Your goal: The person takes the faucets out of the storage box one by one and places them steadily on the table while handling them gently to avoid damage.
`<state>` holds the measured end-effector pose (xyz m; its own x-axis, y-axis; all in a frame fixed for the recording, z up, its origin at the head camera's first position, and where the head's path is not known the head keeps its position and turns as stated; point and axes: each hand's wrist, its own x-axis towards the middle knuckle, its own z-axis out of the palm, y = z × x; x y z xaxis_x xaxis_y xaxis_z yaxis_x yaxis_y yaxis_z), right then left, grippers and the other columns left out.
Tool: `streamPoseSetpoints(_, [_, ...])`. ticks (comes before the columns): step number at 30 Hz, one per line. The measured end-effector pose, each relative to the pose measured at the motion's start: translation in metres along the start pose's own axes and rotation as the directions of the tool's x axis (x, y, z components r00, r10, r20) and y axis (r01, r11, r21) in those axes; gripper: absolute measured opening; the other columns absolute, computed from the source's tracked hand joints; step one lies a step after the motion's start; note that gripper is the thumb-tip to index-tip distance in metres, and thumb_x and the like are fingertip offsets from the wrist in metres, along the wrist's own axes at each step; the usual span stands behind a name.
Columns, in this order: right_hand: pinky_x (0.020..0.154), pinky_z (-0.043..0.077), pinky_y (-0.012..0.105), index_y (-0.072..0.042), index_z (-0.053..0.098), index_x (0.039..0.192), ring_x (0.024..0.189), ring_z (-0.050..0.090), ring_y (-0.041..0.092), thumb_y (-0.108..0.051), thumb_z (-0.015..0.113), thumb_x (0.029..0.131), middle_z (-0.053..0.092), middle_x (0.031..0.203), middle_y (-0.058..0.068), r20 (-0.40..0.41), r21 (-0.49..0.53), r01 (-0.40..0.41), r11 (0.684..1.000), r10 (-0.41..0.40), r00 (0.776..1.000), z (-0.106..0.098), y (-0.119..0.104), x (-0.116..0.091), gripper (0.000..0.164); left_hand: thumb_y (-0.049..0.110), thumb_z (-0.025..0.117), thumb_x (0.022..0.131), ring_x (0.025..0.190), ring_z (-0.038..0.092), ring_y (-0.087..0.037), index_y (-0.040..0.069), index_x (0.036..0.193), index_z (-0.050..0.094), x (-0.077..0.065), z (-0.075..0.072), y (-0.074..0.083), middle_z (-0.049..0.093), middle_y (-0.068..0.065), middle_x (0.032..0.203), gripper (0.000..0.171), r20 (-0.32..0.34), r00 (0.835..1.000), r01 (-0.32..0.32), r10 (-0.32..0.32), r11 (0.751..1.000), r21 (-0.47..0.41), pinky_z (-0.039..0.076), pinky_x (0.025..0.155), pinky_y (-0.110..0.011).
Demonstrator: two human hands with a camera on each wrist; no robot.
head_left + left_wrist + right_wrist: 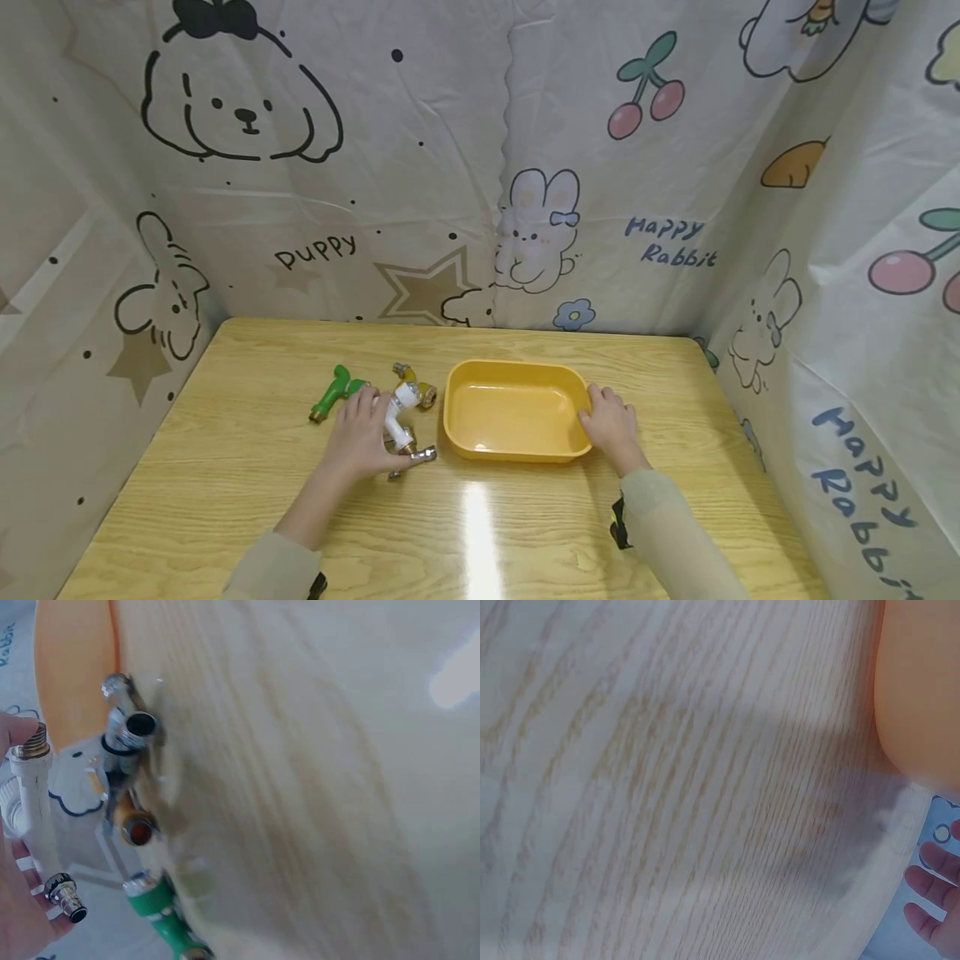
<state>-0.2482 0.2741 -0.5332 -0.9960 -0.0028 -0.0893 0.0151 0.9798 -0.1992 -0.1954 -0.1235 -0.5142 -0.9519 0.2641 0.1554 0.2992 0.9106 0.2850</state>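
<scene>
My left hand [363, 437] grips a white plastic faucet [400, 417] between thumb and fingers. In the left wrist view the thumb lies at the brass threaded end of the white faucet [36, 802], and its metal nozzle is by the fingertips. Close around this hand are a green faucet [335, 393], a yellow faucet [427, 395] and a silver metal faucet [424, 454], partly covered. My right hand [613, 423] touches the right rim of a yellow plastic basin [517, 457]. Its fingers are spread beside the basin's outer wall in the right wrist view.
The basin stands on a wood-grain table [540, 525], right of the faucets. A printed cloth [420, 208] with cartoon animals hangs behind the table and along both sides. Light reflects off the tabletop in front of the basin.
</scene>
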Motion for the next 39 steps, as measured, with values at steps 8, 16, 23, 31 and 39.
streamPoseSetpoints(8, [0.086, 0.034, 0.055, -0.007, 0.041, 0.130, 0.108, 0.047, 0.036, -0.030, 0.048, 0.090, 0.048, 0.120, 0.019, -0.001, 0.005, 0.000, 1.000, 0.000, 1.000, 0.000, 0.000, 0.000, 0.047, 0.061, 0.076, 0.051, 0.124, 0.026, -0.043, -0.002, 0.133, 0.036, -0.014, 0.004, -0.021, 0.032, -0.027, 0.134, 0.111, -0.013, 0.999, 0.042, -0.043, 0.999, -0.032, 0.020, 0.103, -0.058])
streamPoseSetpoints(16, [0.086, 0.034, 0.056, -0.007, 0.041, 0.129, 0.108, 0.047, 0.037, -0.029, 0.048, 0.090, 0.049, 0.119, 0.019, -0.005, 0.003, 0.003, 1.000, -0.003, 1.000, 0.000, -0.001, 0.000, 0.046, 0.051, 0.079, 0.054, 0.122, 0.025, -0.045, -0.004, 0.131, 0.037, -0.027, 0.010, -0.043, 0.032, -0.028, 0.130, 0.104, -0.004, 0.997, 0.082, -0.082, 0.995, -0.065, 0.018, 0.101, -0.061])
streamPoseSetpoints(23, [0.087, 0.034, 0.056, -0.006, 0.041, 0.129, 0.108, 0.047, 0.037, -0.029, 0.048, 0.090, 0.049, 0.119, 0.020, -0.002, -0.001, 0.000, 1.000, 0.000, 1.000, 0.000, 0.000, 0.000, 0.046, 0.048, 0.079, 0.054, 0.123, 0.024, -0.046, -0.005, 0.130, 0.038, -0.037, 0.015, -0.055, 0.033, -0.029, 0.131, 0.101, 0.028, 0.994, 0.110, -0.108, 0.991, -0.079, 0.016, 0.101, -0.061])
streamPoseSetpoints(31, [0.085, 0.035, 0.056, -0.006, 0.042, 0.129, 0.107, 0.048, 0.037, -0.029, 0.049, 0.089, 0.049, 0.119, 0.020, -0.007, -0.003, 0.001, 1.000, -0.001, 1.000, 0.000, 0.000, 0.000, 0.046, 0.048, 0.077, 0.053, 0.121, 0.025, -0.047, -0.004, 0.130, 0.038, -0.042, 0.022, -0.065, 0.034, -0.028, 0.126, 0.100, 0.034, 0.991, 0.128, -0.126, 0.989, -0.073, 0.017, 0.099, -0.062])
streamPoseSetpoints(39, [0.085, 0.035, 0.056, -0.006, 0.042, 0.129, 0.106, 0.048, 0.037, -0.029, 0.049, 0.089, 0.049, 0.118, 0.020, -0.008, -0.009, 0.003, 1.000, -0.004, 1.000, 0.000, 0.000, 0.001, 0.046, 0.046, 0.076, 0.057, 0.122, 0.023, -0.047, -0.004, 0.131, 0.037, -0.045, 0.024, -0.072, 0.030, -0.029, 0.130, 0.097, 0.084, 0.983, 0.171, -0.164, 0.981, -0.087, 0.016, 0.099, -0.061])
